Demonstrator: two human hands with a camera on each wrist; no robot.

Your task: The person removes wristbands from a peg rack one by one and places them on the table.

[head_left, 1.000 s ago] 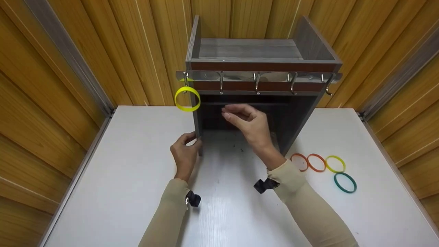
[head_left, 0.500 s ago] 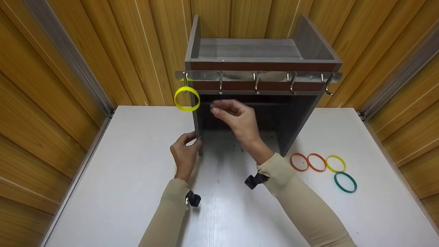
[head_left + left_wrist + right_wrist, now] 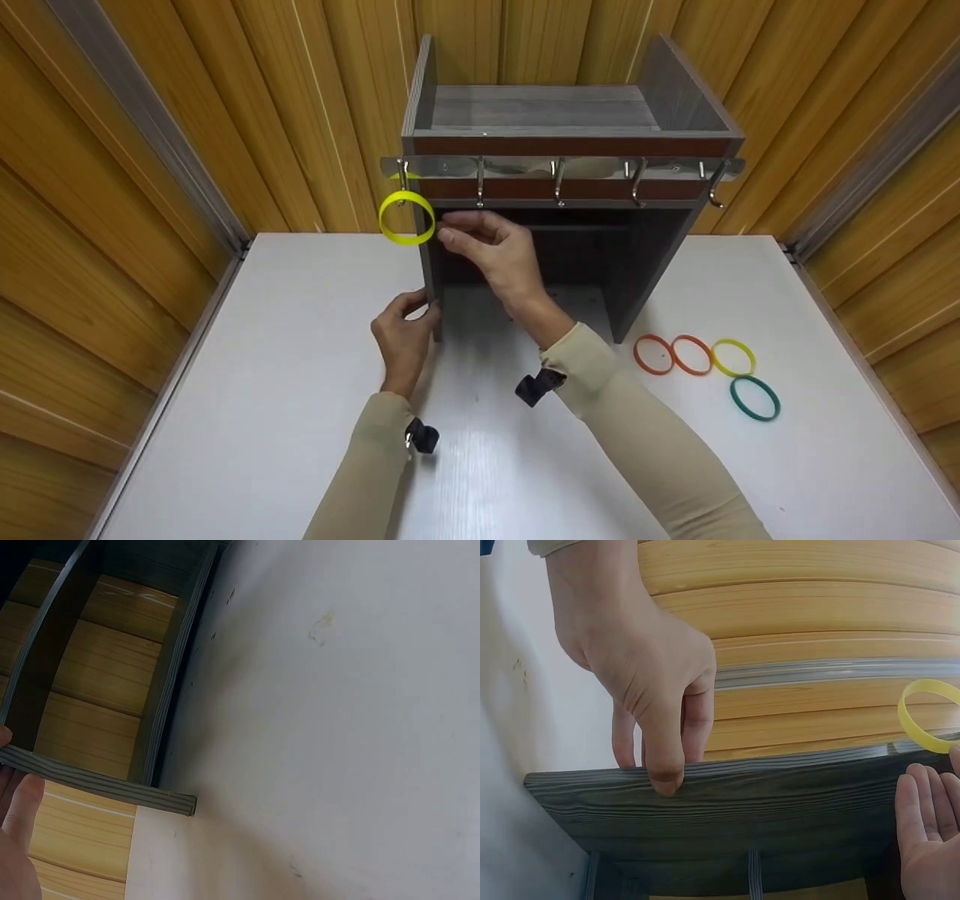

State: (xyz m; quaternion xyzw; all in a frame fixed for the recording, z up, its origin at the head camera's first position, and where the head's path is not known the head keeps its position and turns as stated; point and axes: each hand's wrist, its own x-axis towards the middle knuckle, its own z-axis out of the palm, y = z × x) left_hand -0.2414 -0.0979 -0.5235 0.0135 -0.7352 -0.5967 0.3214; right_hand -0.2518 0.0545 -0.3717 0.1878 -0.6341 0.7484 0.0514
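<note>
My left hand (image 3: 403,341) grips the front edge of the grey wooden shelf unit's left side panel (image 3: 780,799), thumb on the inner face and fingers outside. A yellow silicone wristband (image 3: 406,241) hangs from the leftmost hook of the metal hook rail (image 3: 517,166). Beside that band's right edge is my right hand (image 3: 501,262), its thumb and fingers extended with nothing between them. In the right wrist view, its fingertips come right below the yellow band. Only part of the left fingers (image 3: 22,810) shows in the left wrist view.
On the white table (image 3: 300,450) to the right lie two orange wristbands (image 3: 691,373), a yellow one (image 3: 735,342) and a green one (image 3: 755,419). Wood-slat walls (image 3: 90,225) enclose the table. Several hooks (image 3: 559,187) along the rail carry no band.
My right hand has moved left and slightly up, from in front of the unit's opening to the hanging yellow wristband. The left hand keeps its grip on the panel.
</note>
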